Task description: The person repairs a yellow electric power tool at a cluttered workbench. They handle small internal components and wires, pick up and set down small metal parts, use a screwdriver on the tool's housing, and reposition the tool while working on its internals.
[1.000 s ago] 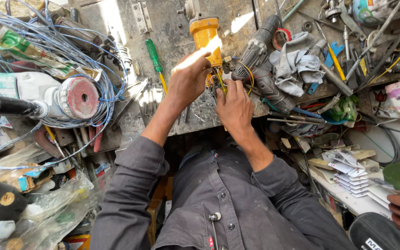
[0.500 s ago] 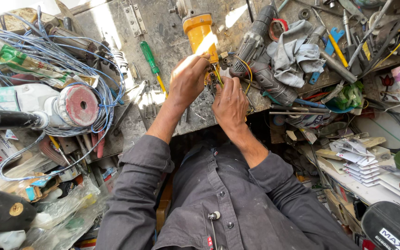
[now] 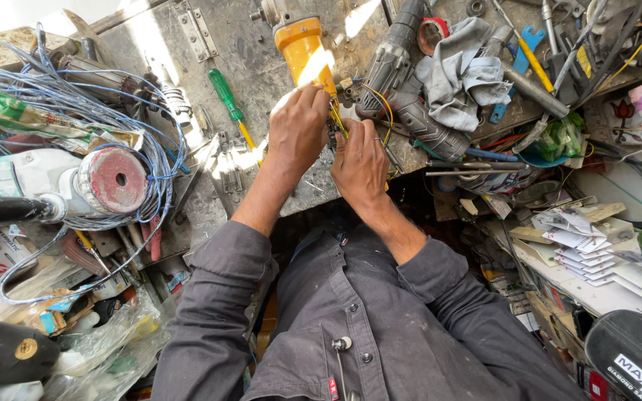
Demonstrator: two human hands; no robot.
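On the cluttered workbench (image 3: 261, 74), the yellow power tool (image 3: 302, 48) was gripped by the left hand (image 3: 299, 134), while its yellow wires (image 3: 336, 119) were pinched by the right hand (image 3: 358, 167).

This is a power-tool repair workshop. A scuffed metal table (image 3: 261, 82) is crowded with gear: a yellow power tool (image 3: 302, 44) lying opened with loose wires, a grey drill body (image 3: 391, 63), a green-handled screwdriver (image 3: 230, 104), a blue spanner (image 3: 518, 56) and a grey rag (image 3: 458, 70). To the left lie tangled blue wires (image 3: 61, 96) and an angle grinder (image 3: 76, 182) with a worn red disc. Greasy clutter, scraps and stacked papers (image 3: 574, 238) fill the sides
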